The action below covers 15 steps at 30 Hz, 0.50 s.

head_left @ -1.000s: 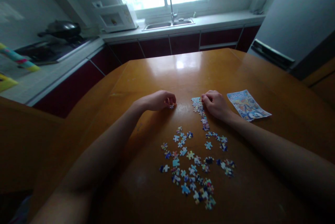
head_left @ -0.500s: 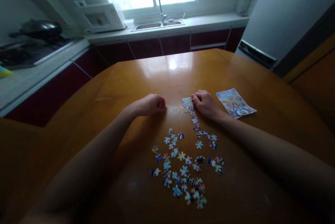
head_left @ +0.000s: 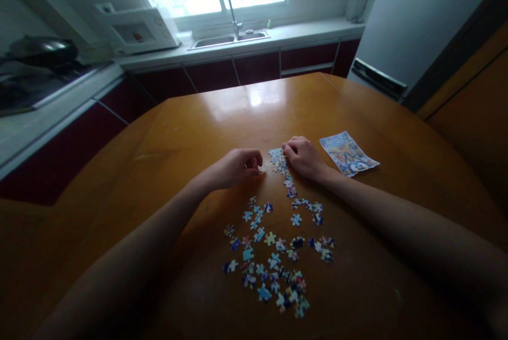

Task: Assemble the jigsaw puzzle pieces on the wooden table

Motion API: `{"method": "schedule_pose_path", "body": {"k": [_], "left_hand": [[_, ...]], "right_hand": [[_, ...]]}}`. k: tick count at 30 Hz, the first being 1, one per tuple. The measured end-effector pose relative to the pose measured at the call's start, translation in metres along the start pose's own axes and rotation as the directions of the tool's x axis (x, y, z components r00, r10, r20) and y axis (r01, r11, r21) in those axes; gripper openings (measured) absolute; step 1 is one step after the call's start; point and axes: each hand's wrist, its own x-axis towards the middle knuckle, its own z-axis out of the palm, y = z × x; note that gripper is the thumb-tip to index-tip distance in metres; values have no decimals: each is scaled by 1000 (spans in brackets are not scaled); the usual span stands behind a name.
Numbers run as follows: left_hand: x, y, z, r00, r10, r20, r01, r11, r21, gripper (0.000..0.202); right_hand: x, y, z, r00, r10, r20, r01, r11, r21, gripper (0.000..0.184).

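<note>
Pinching a small, pale cardboard jigsaw piece (head_left: 261, 169) in a narrow grip between thumb and fingers, the bare left hand (head_left: 237, 167) hovered or rested near the centre of the frame; the piece was too small for its print to be read. Just right of centre, the bare right hand (head_left: 305, 159) lay with its fingers curled, their tips at the right edge of a multicoloured, partly joined strip of puzzle (head_left: 280, 164); whether they gripped anything could not be told. That strip ran from light blue at its top down to purplish tones, between the two hands. Loose blue, white, yellow and dark jigsaw pieces (head_left: 264, 292) lay scattered across the lower middle of the frame on a glossy orange-brown wooden table (head_left: 222, 123). Right of the right hand lay a creased, mostly blue printed paper sheet (head_left: 348, 152), apart from it.
</note>
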Motion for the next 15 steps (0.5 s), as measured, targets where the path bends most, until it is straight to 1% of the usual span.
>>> {"method": "schedule_pose_path", "body": {"k": [2, 3, 6, 8, 10, 13, 15], "left_hand": [[6, 6, 16, 998, 21, -61, -29, 990, -140, 11], [8, 7, 24, 995, 25, -99, -42, 984, -173, 11], [12, 9, 43, 984, 45, -174, -79, 978, -195, 11], [13, 10, 50, 979, 65, -195, -101, 978, -182, 11], [12, 11, 54, 967, 102, -232, -136, 981, -135, 10], [13, 14, 57, 935, 191, -299, -208, 978, -26, 8], [13, 14, 59, 919, 231, -319, -237, 971, 23, 8]], "right_hand": [[0, 0, 1, 1000, -4, -4, 4, 1000, 0, 39], [0, 1, 1, 1000, -6, -8, 6, 1000, 0, 39], [1, 1, 2, 1000, -5, -16, 5, 1000, -4, 39], [1, 1, 3, 1000, -3, -14, 3, 1000, -7, 39], [1, 1, 2, 1000, 1, -13, -2, 1000, -8, 39], [1, 1, 2, 1000, 11, -10, -11, 1000, -10, 39], [1, 0, 1, 1000, 13, -10, -13, 1000, -7, 38]]}}
